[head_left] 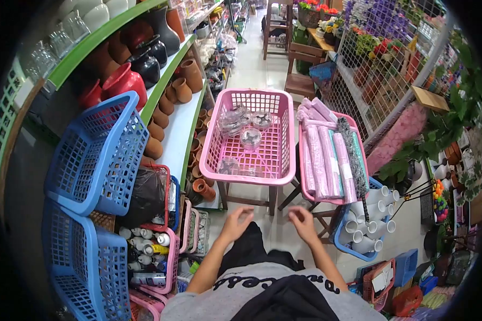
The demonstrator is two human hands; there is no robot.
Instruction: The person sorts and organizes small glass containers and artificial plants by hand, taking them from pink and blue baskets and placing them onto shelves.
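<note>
A pink plastic basket (278,174) rests on a wooden stool in front of me, with several round clear containers (250,137) inside. My left hand (238,221) hovers below the basket's near left side, its fingers curled and apart from the basket. Near the basket's front right corner is my right hand (301,220), also curled and touching nothing. Whether the fingertips of either hand meet is too small to tell. To the right, a second pink basket (304,176) bears long pink wrapped packages (317,155) and a dark fluffy strand.
Blue baskets (93,206) stand at the left beside a shelf (185,115) of clay pots. A blue basket (340,243) with white vases (365,244) is at the lower right. Wire racks (359,88) line the right; the tiled aisle (251,59) runs ahead.
</note>
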